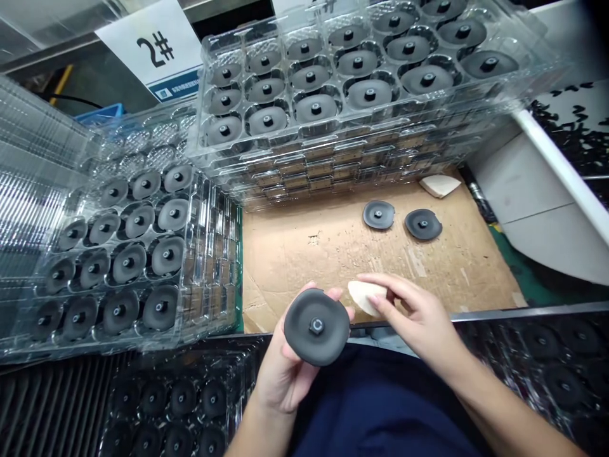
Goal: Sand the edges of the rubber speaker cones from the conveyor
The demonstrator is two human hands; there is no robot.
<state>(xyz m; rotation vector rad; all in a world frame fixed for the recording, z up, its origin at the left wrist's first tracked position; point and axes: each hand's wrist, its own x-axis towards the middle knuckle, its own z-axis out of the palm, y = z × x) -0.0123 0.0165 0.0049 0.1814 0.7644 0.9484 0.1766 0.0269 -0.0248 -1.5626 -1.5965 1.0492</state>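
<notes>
Our left hand (pixel 280 374) is cupped and closed around the back of a dark disc (pixel 299 336), its fingertips showing at the rim, and it holds the disc tilted up toward us. A small hex nut (pixel 316 326) sits at the disc's centre. Our right hand (pixel 419 311) is half closed, with fingers and thumb pinching a white pad (pixel 365 297), which lies just beside the disc's rim.

The disc looks light and fairly stiff, and its matte, rubbery skin should resist slipping. We judge the rim the best place to take hold, leaving the face free.

Just ahead of the hands, two more dark discs (pixel 378 214) lie on a cardboard-covered surface (pixel 304 266), with a second white pad (pixel 440 185) beyond them. Stacked clear trays (pixel 333 149) full of discs stand ahead and to the left, and a card marked 2# (pixel 152 47) stands farther off.
</notes>
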